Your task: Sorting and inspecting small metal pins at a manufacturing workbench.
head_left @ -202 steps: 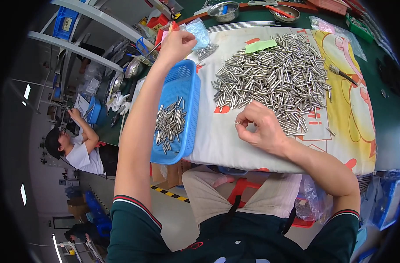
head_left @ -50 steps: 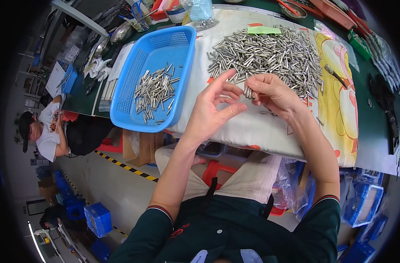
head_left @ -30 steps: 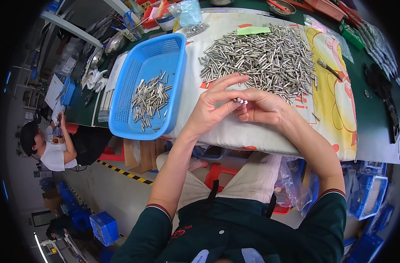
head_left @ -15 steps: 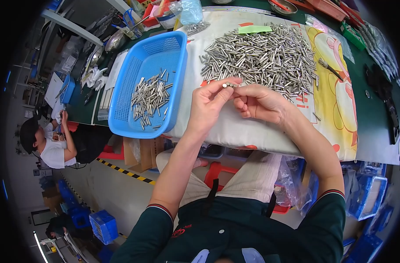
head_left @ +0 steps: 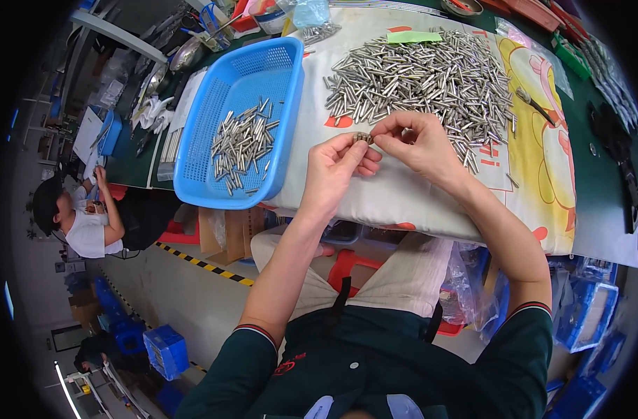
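My left hand (head_left: 331,167) pinches a small bunch of metal pins (head_left: 361,137) between thumb and fingers, while the thumb and forefinger of my right hand (head_left: 424,145) meet right beside it, and I cannot tell whether they grip one. The bunch is over the pale cloth (head_left: 403,199), on my side of the big pin pile (head_left: 424,84); the blue basket (head_left: 289,115) on my left holds loose pins (head_left: 242,146).

Slender cylindrical metal pins (head_left: 417,77) are silver-grey; the rectangular perforated plastic basket (head_left: 291,133) bright blue; the flat paper slip (head_left: 413,37) pale green; the soft cloth (head_left: 308,87) white, red-patterned, with yellow cartoon print; the tabletop (head_left: 602,185) dark green.
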The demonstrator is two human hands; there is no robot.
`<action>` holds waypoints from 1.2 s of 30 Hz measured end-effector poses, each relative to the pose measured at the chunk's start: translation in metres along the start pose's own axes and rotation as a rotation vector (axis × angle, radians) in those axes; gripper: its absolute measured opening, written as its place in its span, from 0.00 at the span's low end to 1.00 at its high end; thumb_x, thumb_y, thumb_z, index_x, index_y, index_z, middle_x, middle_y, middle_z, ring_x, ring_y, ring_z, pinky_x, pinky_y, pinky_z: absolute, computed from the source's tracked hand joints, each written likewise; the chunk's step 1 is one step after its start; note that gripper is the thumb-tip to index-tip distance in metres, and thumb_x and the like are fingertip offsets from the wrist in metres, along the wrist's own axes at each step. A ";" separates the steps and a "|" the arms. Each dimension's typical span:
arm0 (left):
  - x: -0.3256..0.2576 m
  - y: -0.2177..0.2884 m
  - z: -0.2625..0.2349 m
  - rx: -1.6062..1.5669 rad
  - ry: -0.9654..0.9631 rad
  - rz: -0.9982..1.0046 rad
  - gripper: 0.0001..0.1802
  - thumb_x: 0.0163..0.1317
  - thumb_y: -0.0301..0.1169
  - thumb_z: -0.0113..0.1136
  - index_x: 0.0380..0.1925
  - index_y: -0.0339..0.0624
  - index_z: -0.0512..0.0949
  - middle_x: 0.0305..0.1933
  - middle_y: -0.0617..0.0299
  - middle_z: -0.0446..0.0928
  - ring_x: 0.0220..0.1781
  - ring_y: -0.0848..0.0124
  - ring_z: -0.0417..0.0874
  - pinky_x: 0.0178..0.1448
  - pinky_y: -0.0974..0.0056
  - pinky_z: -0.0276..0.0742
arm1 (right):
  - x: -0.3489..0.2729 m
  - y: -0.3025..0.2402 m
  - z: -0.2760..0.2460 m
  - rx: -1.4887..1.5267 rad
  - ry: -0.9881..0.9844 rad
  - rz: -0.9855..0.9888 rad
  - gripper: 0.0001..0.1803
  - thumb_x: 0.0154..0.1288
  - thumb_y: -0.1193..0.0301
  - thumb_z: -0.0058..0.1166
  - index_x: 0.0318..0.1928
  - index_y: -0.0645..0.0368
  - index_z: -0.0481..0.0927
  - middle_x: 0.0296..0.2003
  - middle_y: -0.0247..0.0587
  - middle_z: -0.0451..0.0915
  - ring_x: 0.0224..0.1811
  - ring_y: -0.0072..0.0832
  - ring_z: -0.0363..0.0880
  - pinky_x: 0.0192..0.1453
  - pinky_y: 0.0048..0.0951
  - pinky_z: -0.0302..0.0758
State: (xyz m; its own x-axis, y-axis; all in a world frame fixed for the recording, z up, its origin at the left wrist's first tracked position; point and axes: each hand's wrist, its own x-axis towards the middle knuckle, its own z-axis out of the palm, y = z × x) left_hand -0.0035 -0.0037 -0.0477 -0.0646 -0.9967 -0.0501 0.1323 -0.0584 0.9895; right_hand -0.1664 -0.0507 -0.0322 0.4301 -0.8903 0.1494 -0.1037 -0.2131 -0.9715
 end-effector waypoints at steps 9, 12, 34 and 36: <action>0.000 -0.001 0.000 -0.015 -0.005 -0.032 0.10 0.66 0.27 0.48 0.37 0.32 0.76 0.32 0.58 0.79 0.29 0.75 0.79 0.35 0.71 0.76 | 0.000 0.000 0.001 -0.041 0.011 0.016 0.08 0.51 0.74 0.56 0.30 0.66 0.80 0.21 0.32 0.78 0.23 0.14 0.70 0.29 0.20 0.70; 0.000 -0.002 -0.002 -0.010 -0.018 -0.035 0.10 0.66 0.28 0.47 0.37 0.32 0.76 0.31 0.57 0.79 0.29 0.75 0.79 0.35 0.71 0.76 | 0.001 0.004 0.002 -0.061 0.025 -0.023 0.08 0.51 0.74 0.56 0.30 0.66 0.80 0.21 0.33 0.78 0.23 0.15 0.70 0.29 0.20 0.70; -0.001 0.009 -0.014 -0.482 -0.207 -0.357 0.13 0.65 0.29 0.49 0.43 0.27 0.72 0.41 0.50 0.78 0.43 0.60 0.82 0.48 0.66 0.80 | 0.001 0.005 0.003 0.048 -0.029 0.073 0.06 0.55 0.76 0.53 0.31 0.68 0.78 0.21 0.34 0.78 0.23 0.15 0.76 0.27 0.18 0.72; -0.001 0.011 -0.012 -0.419 -0.189 -0.353 0.13 0.64 0.27 0.49 0.43 0.27 0.73 0.41 0.50 0.78 0.43 0.61 0.82 0.49 0.66 0.80 | 0.001 0.004 0.002 0.010 -0.026 0.077 0.06 0.55 0.76 0.53 0.31 0.67 0.78 0.21 0.34 0.78 0.23 0.15 0.76 0.27 0.18 0.72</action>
State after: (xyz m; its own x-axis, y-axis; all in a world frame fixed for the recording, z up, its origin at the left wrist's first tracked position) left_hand 0.0095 -0.0039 -0.0387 -0.3460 -0.8876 -0.3040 0.4490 -0.4411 0.7770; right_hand -0.1642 -0.0517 -0.0367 0.4444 -0.8932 0.0692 -0.1287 -0.1401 -0.9817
